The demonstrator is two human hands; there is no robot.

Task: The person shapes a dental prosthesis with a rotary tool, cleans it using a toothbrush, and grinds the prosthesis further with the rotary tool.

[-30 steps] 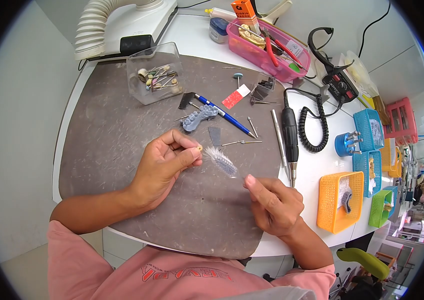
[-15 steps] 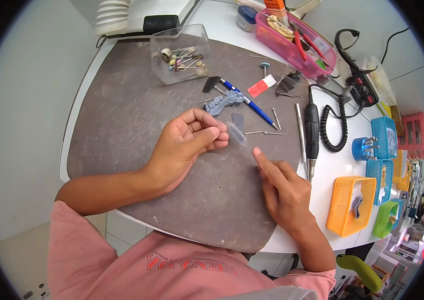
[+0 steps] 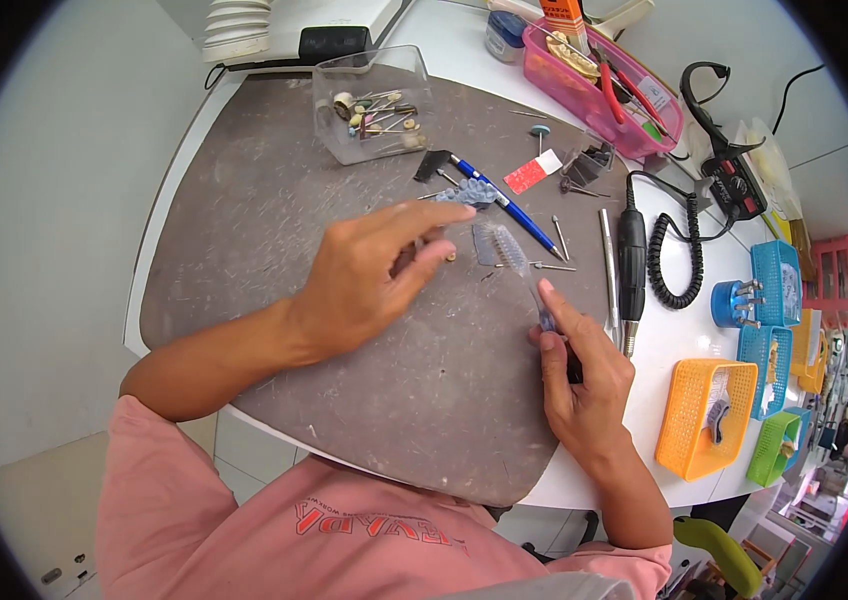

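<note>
My right hand [image 3: 587, 375] is closed around the handle of a clear toothbrush [image 3: 510, 248], whose bristled head points up and left over the mat. My left hand [image 3: 369, 265] is at the middle of the mat, thumb and index finger apart, with nothing visible between them. Just beyond its fingertips lies a blue-grey dental model [image 3: 472, 192], partly covered by the hand. A small grey sheet [image 3: 484, 246] lies behind the brush head. Beside the model rests a blue pen-like tool [image 3: 509, 207].
A clear box of rotary bits [image 3: 374, 120] stands at the back. Rightward are a black handpiece [image 3: 631, 260] with a coiled cord, a pink basket [image 3: 584, 85] of tools, and an orange basket [image 3: 682, 420] with a dental piece. Loose burs [image 3: 560, 238] lie on the dark mat [image 3: 424, 400].
The toothbrush was by my left fingers and is now in my right hand. My left hand has opened and moved up toward the dental model. The view has shifted slightly.
</note>
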